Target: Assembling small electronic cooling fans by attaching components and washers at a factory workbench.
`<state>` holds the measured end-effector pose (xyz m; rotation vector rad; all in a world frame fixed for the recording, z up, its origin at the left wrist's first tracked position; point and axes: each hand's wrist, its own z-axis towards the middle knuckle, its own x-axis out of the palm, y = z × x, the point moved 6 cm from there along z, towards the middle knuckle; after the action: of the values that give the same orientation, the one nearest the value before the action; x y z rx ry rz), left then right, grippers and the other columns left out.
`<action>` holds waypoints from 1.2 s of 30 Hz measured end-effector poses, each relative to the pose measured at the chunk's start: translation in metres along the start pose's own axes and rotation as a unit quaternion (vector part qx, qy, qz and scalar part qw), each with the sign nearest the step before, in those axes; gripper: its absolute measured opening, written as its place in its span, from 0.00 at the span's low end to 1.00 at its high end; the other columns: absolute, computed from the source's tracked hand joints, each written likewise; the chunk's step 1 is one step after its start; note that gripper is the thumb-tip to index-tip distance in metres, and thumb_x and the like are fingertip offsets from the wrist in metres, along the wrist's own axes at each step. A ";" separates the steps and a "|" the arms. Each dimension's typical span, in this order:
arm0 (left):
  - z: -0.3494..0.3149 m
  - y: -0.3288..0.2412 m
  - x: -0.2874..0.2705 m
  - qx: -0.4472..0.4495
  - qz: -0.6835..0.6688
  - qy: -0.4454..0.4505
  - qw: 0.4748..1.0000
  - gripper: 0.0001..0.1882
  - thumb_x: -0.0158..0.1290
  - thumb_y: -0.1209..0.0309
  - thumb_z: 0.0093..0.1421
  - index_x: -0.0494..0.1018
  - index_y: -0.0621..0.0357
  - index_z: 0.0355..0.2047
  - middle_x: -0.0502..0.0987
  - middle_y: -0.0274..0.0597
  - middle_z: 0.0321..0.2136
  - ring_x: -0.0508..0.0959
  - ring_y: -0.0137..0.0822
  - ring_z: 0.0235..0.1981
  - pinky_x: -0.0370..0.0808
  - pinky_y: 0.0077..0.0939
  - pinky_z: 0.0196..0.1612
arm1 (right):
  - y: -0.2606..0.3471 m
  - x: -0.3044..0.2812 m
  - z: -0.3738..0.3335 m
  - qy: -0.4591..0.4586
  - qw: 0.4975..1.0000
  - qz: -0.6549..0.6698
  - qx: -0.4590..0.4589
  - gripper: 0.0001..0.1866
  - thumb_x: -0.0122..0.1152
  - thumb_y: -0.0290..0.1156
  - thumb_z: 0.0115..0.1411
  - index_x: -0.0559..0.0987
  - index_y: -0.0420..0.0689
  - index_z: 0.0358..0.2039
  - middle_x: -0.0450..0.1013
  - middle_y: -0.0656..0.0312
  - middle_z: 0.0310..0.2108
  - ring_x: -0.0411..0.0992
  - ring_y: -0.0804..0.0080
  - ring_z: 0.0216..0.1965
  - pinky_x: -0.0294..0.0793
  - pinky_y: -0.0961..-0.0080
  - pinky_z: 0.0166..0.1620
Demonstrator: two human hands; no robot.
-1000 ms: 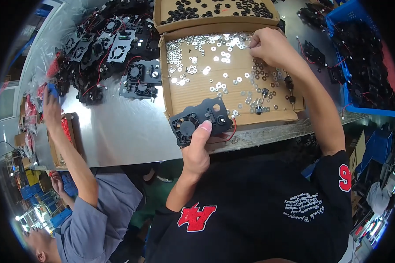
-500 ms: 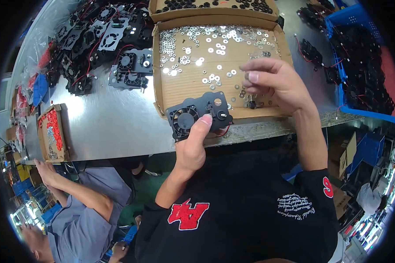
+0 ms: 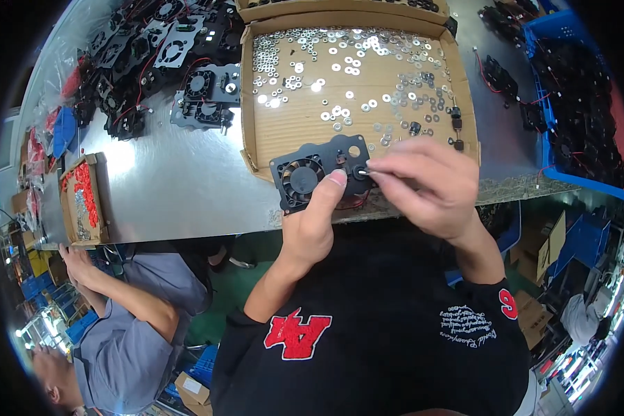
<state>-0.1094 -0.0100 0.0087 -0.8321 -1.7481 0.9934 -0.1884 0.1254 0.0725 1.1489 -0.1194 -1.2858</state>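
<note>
My left hand (image 3: 315,222) grips a black plate with a small cooling fan (image 3: 303,179) on it, thumb pressed on top near the plate's middle. The plate is held at the front edge of a shallow cardboard tray. On its right part a short metal shaft (image 3: 365,172) sticks up from a black round base. My right hand (image 3: 430,184) is closed in a pinch at that shaft, thumb and forefinger touching or nearly touching its tip. Whatever small part lies between these fingertips is too hidden to name.
The cardboard tray (image 3: 249,132) holds loose washers and nuts, plus several dark shafted parts (image 3: 456,125) at its right. Fan plates (image 3: 204,90) are piled to the left, a blue basket (image 3: 542,132) stands right. A co-worker (image 3: 128,312) sits at left beside a small parts box (image 3: 102,208).
My right hand has come down and left from above the tray to the shaft, its fingers closing. My left hand has shifted the fan plate slightly right and up.
</note>
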 end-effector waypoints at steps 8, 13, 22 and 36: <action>0.001 0.010 -0.006 -0.007 0.024 0.001 1.000 0.14 0.46 0.70 0.67 0.74 0.67 0.47 0.78 0.41 0.40 0.78 0.31 0.39 0.77 0.27 0.42 | 0.005 0.004 -0.005 -0.006 0.992 -0.075 -0.097 0.14 0.72 0.18 0.43 0.85 0.41 0.33 0.78 0.60 0.28 0.77 0.67 0.26 0.74 0.76 0.29; 0.003 0.010 -0.004 -0.017 0.011 -0.010 1.000 0.15 0.46 0.70 0.67 0.74 0.66 0.48 0.78 0.42 0.40 0.78 0.31 0.40 0.76 0.29 0.45 | 0.005 0.006 -0.009 -0.008 0.985 -0.089 -0.149 0.16 0.73 0.19 0.41 0.84 0.41 0.34 0.78 0.60 0.28 0.77 0.66 0.27 0.74 0.74 0.30; 0.003 0.010 -0.003 -0.040 -0.032 0.012 0.999 0.16 0.45 0.68 0.67 0.73 0.68 0.48 0.78 0.42 0.40 0.78 0.30 0.39 0.75 0.28 0.45 | -0.023 0.008 -0.010 0.017 0.974 0.185 0.133 0.13 0.65 0.22 0.52 0.80 0.39 0.40 0.72 0.61 0.34 0.67 0.78 0.31 0.67 0.82 0.34; -0.006 -0.003 -0.022 0.059 -0.001 0.015 0.998 0.18 0.45 0.71 0.63 0.74 0.69 0.49 0.79 0.43 0.40 0.78 0.33 0.41 0.74 0.29 0.47 | -0.113 0.041 0.123 0.145 0.975 -0.149 0.076 0.12 0.63 0.32 0.56 0.81 0.37 0.35 0.79 0.51 0.29 0.79 0.64 0.29 0.76 0.68 0.36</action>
<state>-0.0971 -0.0289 0.0045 -0.7653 -1.6481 1.0680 -0.3296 0.0367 0.0303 1.5163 0.1816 -1.3715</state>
